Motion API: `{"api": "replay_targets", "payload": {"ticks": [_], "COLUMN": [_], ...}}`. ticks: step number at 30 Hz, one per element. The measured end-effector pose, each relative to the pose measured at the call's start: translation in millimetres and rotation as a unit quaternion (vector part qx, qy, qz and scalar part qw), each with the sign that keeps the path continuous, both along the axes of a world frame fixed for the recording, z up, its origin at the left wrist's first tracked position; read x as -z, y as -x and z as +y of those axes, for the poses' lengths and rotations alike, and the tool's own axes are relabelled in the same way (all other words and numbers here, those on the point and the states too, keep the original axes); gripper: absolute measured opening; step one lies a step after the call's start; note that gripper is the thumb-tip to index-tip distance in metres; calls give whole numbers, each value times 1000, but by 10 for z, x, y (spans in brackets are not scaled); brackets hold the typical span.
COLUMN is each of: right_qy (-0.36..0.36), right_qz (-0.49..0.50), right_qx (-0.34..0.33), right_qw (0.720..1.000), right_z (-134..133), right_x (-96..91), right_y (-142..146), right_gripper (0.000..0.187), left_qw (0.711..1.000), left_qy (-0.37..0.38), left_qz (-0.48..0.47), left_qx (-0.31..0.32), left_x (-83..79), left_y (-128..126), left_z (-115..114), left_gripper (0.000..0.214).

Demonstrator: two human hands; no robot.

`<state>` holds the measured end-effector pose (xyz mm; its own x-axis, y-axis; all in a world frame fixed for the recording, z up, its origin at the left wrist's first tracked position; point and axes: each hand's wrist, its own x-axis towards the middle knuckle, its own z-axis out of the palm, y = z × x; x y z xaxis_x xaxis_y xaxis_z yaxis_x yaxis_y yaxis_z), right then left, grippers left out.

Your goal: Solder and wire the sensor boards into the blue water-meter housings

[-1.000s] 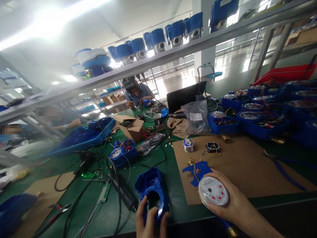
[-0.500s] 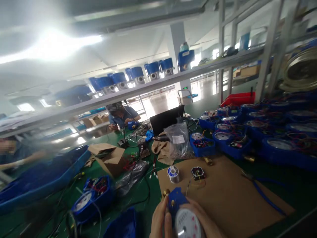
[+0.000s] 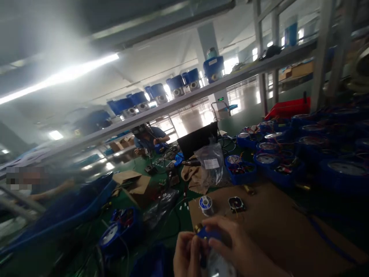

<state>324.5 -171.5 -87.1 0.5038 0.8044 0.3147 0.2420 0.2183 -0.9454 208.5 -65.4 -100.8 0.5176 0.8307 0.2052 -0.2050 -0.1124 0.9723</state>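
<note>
**Light and brittle: hold it by the edges**

A long green-matted counter (image 3: 183, 227) runs ahead, crowded on the right with blue plastic trays of wired meter bodies (image 3: 245, 179). Nearer lies a brown cardboard sheet (image 3: 276, 219), carrying a spool of solder wire (image 3: 205, 205) and a small black circuit module (image 3: 236, 204), both just beyond the hands. At the bottom of the view, the left grip (image 3: 187, 256) and right grip (image 3: 239, 242) are closed on a thin blue plastic plate (image 3: 209, 232) with a brass fitting (image 3: 198, 229) at its end. A round white meter dial (image 3: 219, 267) shows just below, though the hands hide whether it is joined on. The right grip lies across the plate, and the left wraps near the brass. The piece looks light and stiff, but the dial's face could scratch, so the plate's rim seems the safest hold.
</note>
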Motion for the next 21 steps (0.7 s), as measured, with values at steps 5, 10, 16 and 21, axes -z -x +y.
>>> {"api": "replay_targets", "payload": {"ticks": [5,10,16,21], "right_qy": [2,5,8,5], "right_qz": [31,-1,-47,-87], "right_qx": [-77,-71,-40,36], "right_qw": [997,997,998,996], "right_z": [289,294,327,359], "right_x": [-202,-233,-217,-109], "right_y": [73,118,225,297], "right_gripper": [25,19,22,30], "left_qw": [999,995,996,999], "left_qy": [-8,-39,-35,-2], "left_qz": [38,76,53,5], "left_qx": [25,54,62,38], "left_x": [-138,-202,-206,-147], "left_y": [77,181,281,302], "left_z": [-42,-53,-90,-94], "left_gripper": [37,36,30,28]}}
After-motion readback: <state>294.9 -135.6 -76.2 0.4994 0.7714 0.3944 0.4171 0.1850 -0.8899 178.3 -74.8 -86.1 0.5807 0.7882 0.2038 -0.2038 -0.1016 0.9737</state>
